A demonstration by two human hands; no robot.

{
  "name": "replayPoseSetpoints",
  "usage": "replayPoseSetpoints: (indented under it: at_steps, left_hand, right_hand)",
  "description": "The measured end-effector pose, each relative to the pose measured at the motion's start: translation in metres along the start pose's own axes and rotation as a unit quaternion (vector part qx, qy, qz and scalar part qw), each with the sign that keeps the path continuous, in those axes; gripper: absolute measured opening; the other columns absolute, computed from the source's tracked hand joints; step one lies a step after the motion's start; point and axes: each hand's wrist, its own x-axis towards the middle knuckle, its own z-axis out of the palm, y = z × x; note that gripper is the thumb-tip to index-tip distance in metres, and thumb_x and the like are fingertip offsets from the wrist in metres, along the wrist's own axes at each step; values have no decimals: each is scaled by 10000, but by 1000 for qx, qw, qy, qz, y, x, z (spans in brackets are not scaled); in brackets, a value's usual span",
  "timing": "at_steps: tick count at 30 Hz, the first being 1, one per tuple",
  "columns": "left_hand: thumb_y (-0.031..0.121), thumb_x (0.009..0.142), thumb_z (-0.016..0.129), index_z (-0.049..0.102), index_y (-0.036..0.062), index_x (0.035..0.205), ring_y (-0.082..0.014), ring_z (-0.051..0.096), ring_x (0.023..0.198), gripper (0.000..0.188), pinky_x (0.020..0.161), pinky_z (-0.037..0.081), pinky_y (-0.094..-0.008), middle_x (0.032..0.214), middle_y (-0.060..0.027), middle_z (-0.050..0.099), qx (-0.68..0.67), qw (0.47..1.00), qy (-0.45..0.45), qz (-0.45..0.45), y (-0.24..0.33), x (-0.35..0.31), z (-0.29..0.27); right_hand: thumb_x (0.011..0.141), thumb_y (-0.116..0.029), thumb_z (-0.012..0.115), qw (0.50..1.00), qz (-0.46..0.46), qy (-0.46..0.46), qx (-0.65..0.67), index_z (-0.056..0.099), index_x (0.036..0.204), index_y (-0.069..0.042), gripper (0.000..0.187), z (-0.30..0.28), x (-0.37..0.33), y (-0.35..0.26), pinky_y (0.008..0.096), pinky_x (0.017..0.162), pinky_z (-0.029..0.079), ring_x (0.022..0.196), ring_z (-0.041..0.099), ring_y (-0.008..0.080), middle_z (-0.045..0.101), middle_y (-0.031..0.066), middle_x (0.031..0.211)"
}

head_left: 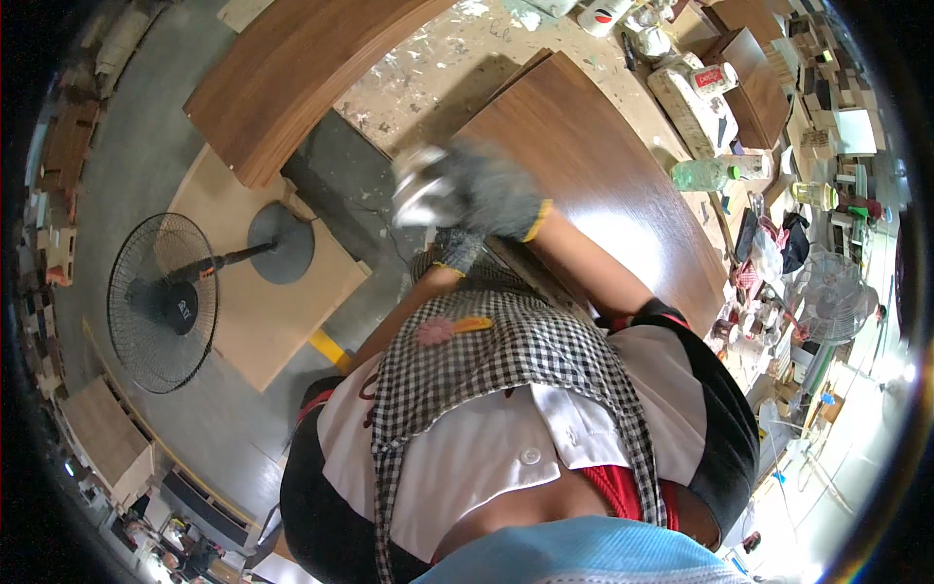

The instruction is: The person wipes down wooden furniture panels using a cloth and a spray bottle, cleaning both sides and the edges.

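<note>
My right hand (496, 195), in a dark grey glove with a yellow cuff, reaches over the near left edge of a brown wood-grain panel (593, 165). It is smeared by motion. At its fingers is a white wad (416, 195) that looks like cloth, streaked by the movement, and the hand seems closed on it. My left hand (457, 249), gloved alike, is lower and close against the right wrist. Its fingers are mostly hidden behind the right hand. The panel lies on a paint-spotted worktable (418, 83), with light glaring off its near part.
More brown panels (302, 73) are stacked at the upper left. A standing fan (163, 302) and flat cardboard (258, 336) are on the left floor. Along the table's right side are a white jug (681, 107), a green bottle (702, 175) and another fan (832, 297).
</note>
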Motion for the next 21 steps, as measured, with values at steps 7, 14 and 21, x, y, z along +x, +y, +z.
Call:
replayPoseSetpoints:
  at_steps: [7,14,21]
  left_hand:
    - [413,953,710,-11,-28,1605,-320,303,1447,1067,1219,261,-383,1649,-228,157,-53,995,-31,-82,-2,-6,7]
    - [299,936,716,208,-4,1566,-296,358,1460,864,1216,292,-409,1598,-179,332,-110,992,-58,38,-108,10,27]
    - [327,1054,542,514,31,1472,-285,524,1365,513,1127,418,-364,1476,-176,550,-92,982,-151,63,44,76,-86]
  right_hand:
    - [998,-441,541,950,171,-6,-261,522,1477,-195,539,-12,-8,68,553,1232,188,1462,351,378,435,131,1571]
    - [915,-255,663,998,-31,-42,40,717,1165,-101,299,41,63,20,472,1004,484,1118,647,330,683,133,1231]
    - [856,-264,685,976,172,99,-91,726,1047,-47,292,-82,-166,-29,498,1112,420,1307,528,401,589,209,1364]
